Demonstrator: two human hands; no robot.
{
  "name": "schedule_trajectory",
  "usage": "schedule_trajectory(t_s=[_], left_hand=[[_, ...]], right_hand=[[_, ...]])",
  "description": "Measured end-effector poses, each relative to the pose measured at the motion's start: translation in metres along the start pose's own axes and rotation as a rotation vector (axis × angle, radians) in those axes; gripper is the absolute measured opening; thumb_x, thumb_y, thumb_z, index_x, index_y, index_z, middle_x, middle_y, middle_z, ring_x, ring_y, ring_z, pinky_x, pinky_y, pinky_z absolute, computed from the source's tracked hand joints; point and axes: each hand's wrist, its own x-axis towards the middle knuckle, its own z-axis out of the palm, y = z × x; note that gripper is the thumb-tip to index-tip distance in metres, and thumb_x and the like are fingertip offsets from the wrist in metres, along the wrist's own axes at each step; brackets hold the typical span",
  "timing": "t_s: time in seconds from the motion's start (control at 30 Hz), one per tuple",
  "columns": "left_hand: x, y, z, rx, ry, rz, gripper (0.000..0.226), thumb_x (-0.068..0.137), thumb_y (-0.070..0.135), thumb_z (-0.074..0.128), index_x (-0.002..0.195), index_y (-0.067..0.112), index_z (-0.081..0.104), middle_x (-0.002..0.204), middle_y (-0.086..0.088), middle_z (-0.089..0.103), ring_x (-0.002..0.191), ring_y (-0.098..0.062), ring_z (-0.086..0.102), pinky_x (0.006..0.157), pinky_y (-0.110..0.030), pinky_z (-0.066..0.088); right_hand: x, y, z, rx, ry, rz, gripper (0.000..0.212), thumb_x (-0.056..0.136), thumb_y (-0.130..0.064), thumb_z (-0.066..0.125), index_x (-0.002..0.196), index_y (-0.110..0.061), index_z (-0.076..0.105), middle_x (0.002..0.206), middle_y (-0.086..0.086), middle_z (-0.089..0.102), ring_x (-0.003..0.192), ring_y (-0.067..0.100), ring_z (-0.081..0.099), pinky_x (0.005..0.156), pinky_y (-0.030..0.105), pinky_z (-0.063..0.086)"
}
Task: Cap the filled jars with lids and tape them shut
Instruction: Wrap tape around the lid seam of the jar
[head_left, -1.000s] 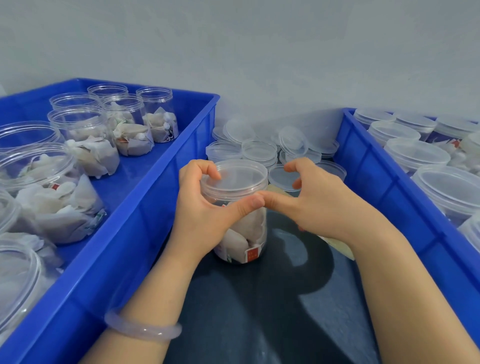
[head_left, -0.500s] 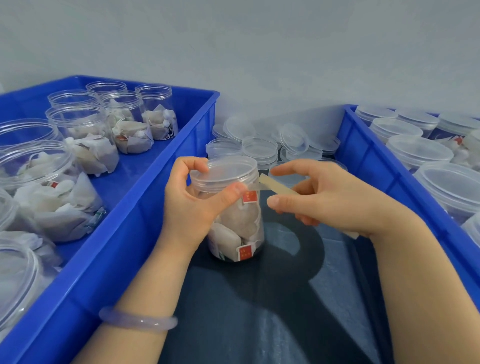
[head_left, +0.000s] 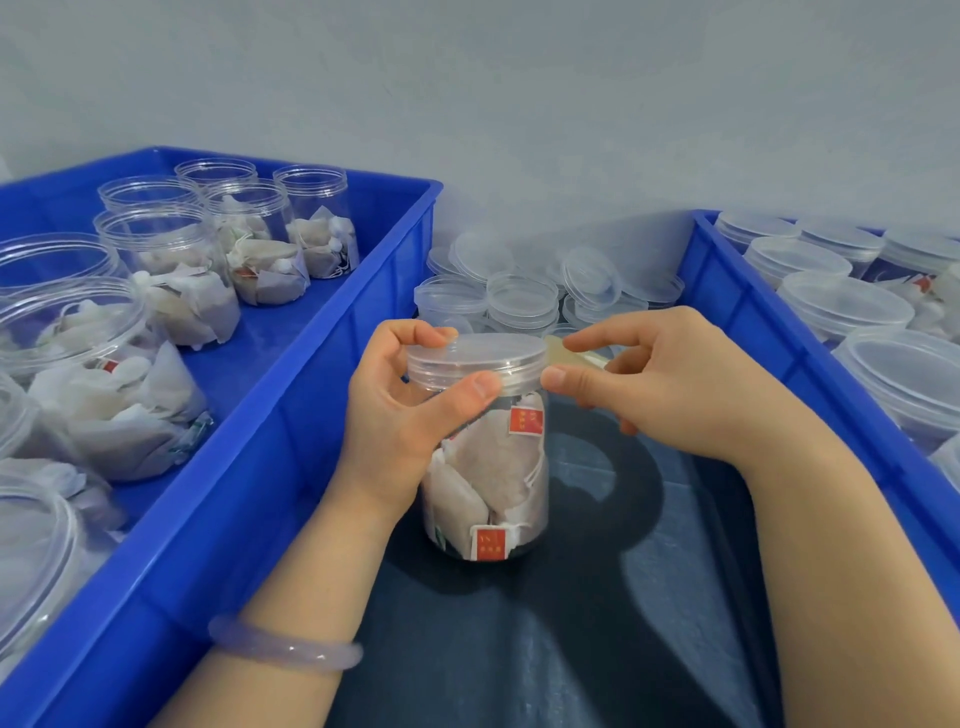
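Note:
A clear jar (head_left: 493, 467) filled with white tea bags with red tags stands on the dark surface between two blue crates. A clear lid (head_left: 478, 358) sits on top of it. My left hand (head_left: 400, 410) grips the jar at the lid rim, thumb pressed on the front of the lid. My right hand (head_left: 660, 379) is just right of the lid, pinching a strip of yellowish tape (head_left: 569, 356) that runs from the lid's right edge into my fingers.
The left blue crate (head_left: 291, 426) holds several open filled jars (head_left: 171, 280). The right blue crate (head_left: 769, 332) holds capped jars (head_left: 841, 306). Loose clear lids (head_left: 524, 301) are piled against the wall behind the jar. A bracelet (head_left: 285, 649) circles my left wrist.
My right hand drew a strip of tape away from the lid, then brought it back close against the lid's right edge. My left hand kept hold of the jar, which turned slightly.

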Motion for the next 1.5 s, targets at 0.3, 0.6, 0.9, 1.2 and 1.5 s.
schedule_trajectory(t_s=[0.3, 0.6, 0.9, 1.2, 1.5], left_hand=[[-0.001, 0.006, 0.002, 0.021, -0.084, -0.054, 0.069, 0.054, 0.035, 0.075, 0.117, 0.021, 0.052, 0.116, 0.002, 0.064, 0.102, -0.006, 0.066, 0.077, -0.016, 0.051], [-0.004, 0.01, 0.01, 0.278, 0.105, -0.044, 0.1, 0.039, 0.059, 0.086, 0.126, 0.03, 0.048, 0.117, 0.016, 0.06, 0.1, 0.008, 0.061, 0.075, -0.009, 0.05], [-0.008, 0.006, 0.018, 0.179, 0.167, -0.041, 0.08, 0.035, 0.053, 0.078, 0.106, 0.037, 0.046, 0.101, 0.021, 0.061, 0.091, 0.011, 0.063, 0.069, -0.007, 0.048], [-0.008, 0.004, 0.017, 0.251, 0.146, -0.029, 0.075, 0.034, 0.057, 0.075, 0.102, 0.038, 0.049, 0.092, 0.028, 0.065, 0.088, 0.019, 0.059, 0.066, 0.0, 0.044], [-0.006, 0.001, 0.015, 0.225, 0.14, -0.01, 0.087, 0.036, 0.052, 0.075, 0.116, 0.026, 0.05, 0.102, 0.015, 0.063, 0.088, 0.015, 0.061, 0.067, -0.003, 0.046]], right_hand=[[-0.001, -0.001, -0.001, -0.089, -0.054, 0.001, 0.079, 0.05, -0.08, 0.055, 0.117, -0.037, 0.06, 0.08, -0.009, 0.06, 0.064, 0.002, 0.053, 0.065, 0.025, 0.043], [-0.006, -0.016, 0.009, -0.189, -0.071, -0.036, 0.097, 0.048, -0.087, 0.032, 0.12, -0.028, 0.056, 0.075, -0.013, 0.057, 0.067, 0.003, 0.055, 0.054, 0.022, 0.038], [-0.006, -0.018, 0.011, -0.242, -0.124, -0.138, 0.051, 0.08, -0.062, 0.049, 0.087, -0.012, 0.054, 0.056, -0.008, 0.039, 0.053, 0.009, 0.038, 0.053, 0.025, 0.032], [-0.005, -0.006, -0.002, -0.122, -0.216, -0.091, 0.077, 0.064, -0.071, 0.044, 0.137, -0.045, 0.043, 0.079, -0.031, 0.051, 0.077, -0.007, 0.048, 0.084, 0.022, 0.036], [-0.008, -0.004, -0.006, -0.092, -0.304, -0.094, 0.072, 0.067, -0.064, 0.05, 0.136, -0.046, 0.041, 0.082, -0.009, 0.06, 0.065, 0.004, 0.064, 0.078, 0.027, 0.051]])
